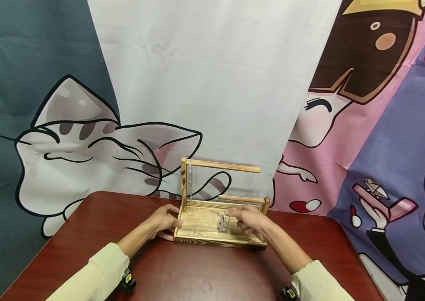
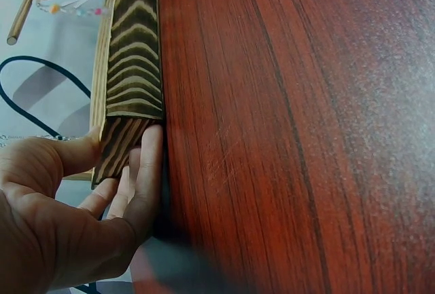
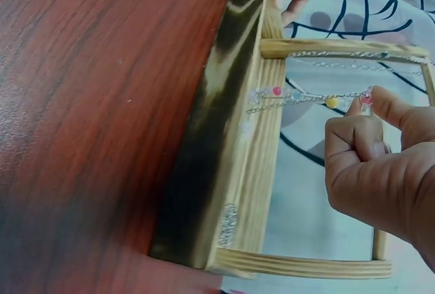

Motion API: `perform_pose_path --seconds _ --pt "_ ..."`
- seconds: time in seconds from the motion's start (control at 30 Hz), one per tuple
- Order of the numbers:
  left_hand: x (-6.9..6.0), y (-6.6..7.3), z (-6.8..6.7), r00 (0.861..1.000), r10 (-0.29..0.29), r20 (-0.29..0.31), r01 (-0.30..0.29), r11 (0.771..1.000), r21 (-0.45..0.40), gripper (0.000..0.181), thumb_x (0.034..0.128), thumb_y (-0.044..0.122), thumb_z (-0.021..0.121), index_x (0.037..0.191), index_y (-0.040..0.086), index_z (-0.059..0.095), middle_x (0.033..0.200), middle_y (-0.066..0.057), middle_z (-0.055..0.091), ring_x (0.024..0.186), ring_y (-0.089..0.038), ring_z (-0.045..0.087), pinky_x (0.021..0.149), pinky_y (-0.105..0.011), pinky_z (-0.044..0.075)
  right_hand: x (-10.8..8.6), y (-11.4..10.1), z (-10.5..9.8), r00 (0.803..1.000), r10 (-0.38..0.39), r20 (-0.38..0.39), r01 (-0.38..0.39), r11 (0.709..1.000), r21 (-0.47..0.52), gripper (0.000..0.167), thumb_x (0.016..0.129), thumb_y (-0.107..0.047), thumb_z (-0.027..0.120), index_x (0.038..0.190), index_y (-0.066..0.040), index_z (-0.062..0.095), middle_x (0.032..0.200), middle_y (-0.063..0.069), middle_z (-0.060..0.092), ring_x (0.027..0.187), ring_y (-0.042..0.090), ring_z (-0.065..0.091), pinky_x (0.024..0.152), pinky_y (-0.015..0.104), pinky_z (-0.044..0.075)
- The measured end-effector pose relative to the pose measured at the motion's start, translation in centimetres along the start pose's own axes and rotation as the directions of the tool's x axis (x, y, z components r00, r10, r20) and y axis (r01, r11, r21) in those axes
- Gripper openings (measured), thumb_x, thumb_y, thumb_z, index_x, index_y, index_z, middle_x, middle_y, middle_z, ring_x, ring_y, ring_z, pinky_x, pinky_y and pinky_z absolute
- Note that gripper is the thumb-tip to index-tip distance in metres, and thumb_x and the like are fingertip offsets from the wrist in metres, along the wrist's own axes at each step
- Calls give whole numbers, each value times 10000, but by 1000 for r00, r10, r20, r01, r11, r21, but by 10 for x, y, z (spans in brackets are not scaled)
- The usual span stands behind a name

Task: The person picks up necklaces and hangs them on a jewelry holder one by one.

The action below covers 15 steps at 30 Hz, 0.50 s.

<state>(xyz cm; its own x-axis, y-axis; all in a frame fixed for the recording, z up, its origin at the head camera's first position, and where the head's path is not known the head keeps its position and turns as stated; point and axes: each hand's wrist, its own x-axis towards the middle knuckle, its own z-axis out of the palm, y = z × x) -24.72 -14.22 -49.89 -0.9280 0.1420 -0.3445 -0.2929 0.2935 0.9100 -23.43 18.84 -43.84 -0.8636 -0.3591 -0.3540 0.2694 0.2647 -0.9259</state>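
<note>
A wooden tray stand (image 1: 201, 240) with an upright post and two rods stands on the table. My left hand (image 1: 165, 221) grips the tray's left end, thumb on the rim and fingers low on the outer side, as the left wrist view (image 2: 81, 206) also shows. Above the tray, my right hand (image 1: 251, 221) pinches one end of a beaded chain (image 3: 309, 97) between thumb and index finger. Colored beads hang along it, and its lower part reaches down to the tray floor. Another chain (image 1: 191, 179) hangs from the upper rod near the post.
Thin chains lie in the tray's front left, and a small silvery heap (image 3: 228, 226) lies at its right end. The red-brown table (image 1: 204, 276) extends around the stand. Behind it hangs a printed cloth (image 1: 212, 83) with cartoon figures.
</note>
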Motion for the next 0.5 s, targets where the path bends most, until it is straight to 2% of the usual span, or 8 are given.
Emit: perform_pose_path --seconds 0.13,0.17,0.2,0.27,0.33,0.4,0.5 --pt "-1 -1 -1 1000 -1 -5 1 1000 0 502 1007 6 786 1453 -7 555 1092 -187 756 834 -249 790 614 -463 738 -3 -10 3 1000 3 -20 -3 1000 -14 318 1078 -232 708 816 -159 542 585 -114 238 512 37 203 457 163 185" --pt "-1 -1 -1 1000 -1 -6 1 1000 1 504 1008 7 786 1454 -6 553 1090 -186 755 837 -250 790 613 -462 738 -4 -12 3 1000 1 -23 -1 1000 -15 365 1068 -225 711 786 -176 484 588 -115 238 515 38 200 460 164 183" --pt "-1 -1 -1 1000 -1 -6 1 1000 3 504 1009 10 787 1456 -4 553 1089 -183 755 839 -250 789 612 -460 738 -5 -14 3 1000 -4 -27 4 1000 -9 349 1058 -218 715 789 -172 497 596 -116 246 520 41 202 463 165 182" --pt "-1 -2 -1 1000 -1 -5 1 1000 4 504 1012 14 787 1458 -4 554 1090 -185 754 843 -249 791 613 -461 738 -6 -18 2 999 -19 -36 19 1000 6 249 1044 -213 716 850 -150 575 616 -118 260 535 45 210 471 167 181" --pt "-1 -2 -1 1000 2 -3 -2 1000 3 503 1013 14 787 1458 -6 556 1092 -186 754 843 -248 794 612 -461 737 -9 -21 -1 999 -31 -45 32 999 24 126 1045 -206 705 972 -116 656 628 -122 259 546 47 217 474 165 180" --pt "-1 -1 -1 1000 5 0 -5 1000 2 500 1012 13 788 1456 -8 558 1095 -189 756 842 -244 795 611 -460 737 -11 -24 -4 998 -42 -42 43 998 38 137 1059 -206 686 1099 -75 694 635 -128 258 553 46 224 474 163 179" --pt "-1 -1 -1 1000 8 3 -8 1000 3 502 1009 11 789 1453 -10 558 1100 -190 757 839 -238 796 611 -456 737 -14 -30 -8 998 -50 -39 52 997 51 156 1069 -204 666 1122 -61 703 625 -135 255 549 40 237 469 159 188"
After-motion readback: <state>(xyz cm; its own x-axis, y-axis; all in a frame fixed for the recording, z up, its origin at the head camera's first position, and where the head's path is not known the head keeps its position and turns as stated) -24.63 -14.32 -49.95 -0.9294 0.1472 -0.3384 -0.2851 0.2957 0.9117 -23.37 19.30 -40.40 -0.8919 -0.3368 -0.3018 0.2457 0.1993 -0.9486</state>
